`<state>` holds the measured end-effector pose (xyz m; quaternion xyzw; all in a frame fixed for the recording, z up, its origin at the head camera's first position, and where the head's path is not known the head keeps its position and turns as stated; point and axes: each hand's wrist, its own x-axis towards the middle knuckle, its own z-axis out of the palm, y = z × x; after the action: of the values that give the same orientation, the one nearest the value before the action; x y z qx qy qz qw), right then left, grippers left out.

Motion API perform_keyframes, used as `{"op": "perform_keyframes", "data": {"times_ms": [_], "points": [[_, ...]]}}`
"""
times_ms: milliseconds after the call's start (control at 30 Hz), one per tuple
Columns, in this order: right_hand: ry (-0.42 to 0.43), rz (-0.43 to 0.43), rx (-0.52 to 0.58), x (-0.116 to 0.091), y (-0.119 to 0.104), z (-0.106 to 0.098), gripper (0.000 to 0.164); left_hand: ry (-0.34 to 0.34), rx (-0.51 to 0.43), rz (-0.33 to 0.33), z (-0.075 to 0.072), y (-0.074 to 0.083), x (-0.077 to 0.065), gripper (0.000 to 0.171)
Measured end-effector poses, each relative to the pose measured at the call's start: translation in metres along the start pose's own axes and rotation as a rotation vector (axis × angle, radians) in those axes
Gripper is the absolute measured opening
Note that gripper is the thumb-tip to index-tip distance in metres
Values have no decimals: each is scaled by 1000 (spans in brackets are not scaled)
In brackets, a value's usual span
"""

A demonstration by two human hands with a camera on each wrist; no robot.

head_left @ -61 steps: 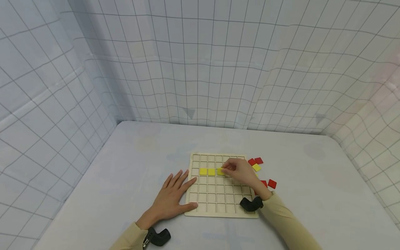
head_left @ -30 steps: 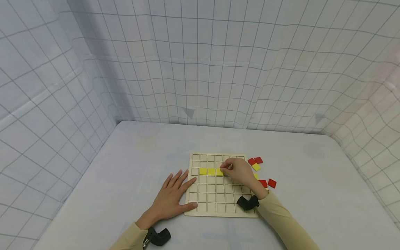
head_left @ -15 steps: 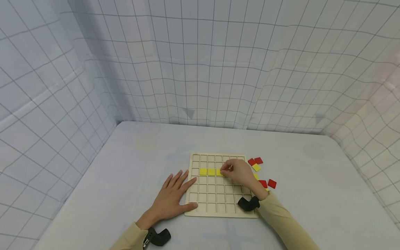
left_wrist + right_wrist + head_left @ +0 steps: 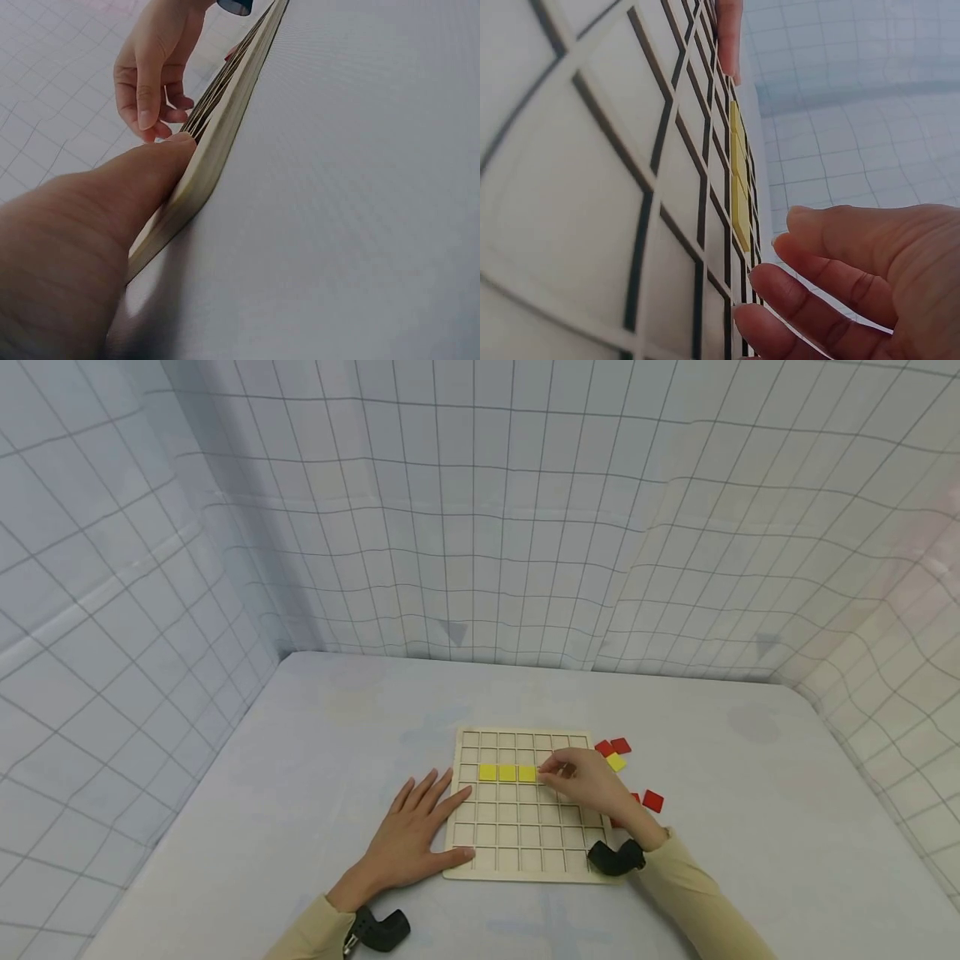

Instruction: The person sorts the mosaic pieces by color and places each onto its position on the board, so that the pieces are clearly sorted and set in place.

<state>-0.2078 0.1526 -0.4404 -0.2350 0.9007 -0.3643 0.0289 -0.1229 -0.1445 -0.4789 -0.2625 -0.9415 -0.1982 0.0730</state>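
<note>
Gridded curtains [image 4: 480, 527] back a pale table [image 4: 360, 710]; left hand [image 4: 408, 839] splayed, right hand [image 4: 587, 779] loosely bent (beside 3 tiles [image 4: 507, 773]).

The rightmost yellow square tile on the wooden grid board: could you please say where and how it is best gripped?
I'd pinch the yellow square tile by its near and far edges, coming from above on its right, where the right hand is. It lies flat on the wooden grid board, with another yellow tile close on its left, so those edges look freer.
</note>
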Motion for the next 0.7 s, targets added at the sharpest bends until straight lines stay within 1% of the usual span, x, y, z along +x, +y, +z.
{"op": "perform_keyframes", "data": {"times_ms": [400,567,700], "points": [[86,10,-2,-17,18,-23,8,-7,10,-6,2,-1,0,81],[122,56,-35,-21,27,-33,8,-10,12,-8,1,0,0,81],[145,101,-78,-24,34,-40,13,-12,7,-9,0,0,0,82]]}}
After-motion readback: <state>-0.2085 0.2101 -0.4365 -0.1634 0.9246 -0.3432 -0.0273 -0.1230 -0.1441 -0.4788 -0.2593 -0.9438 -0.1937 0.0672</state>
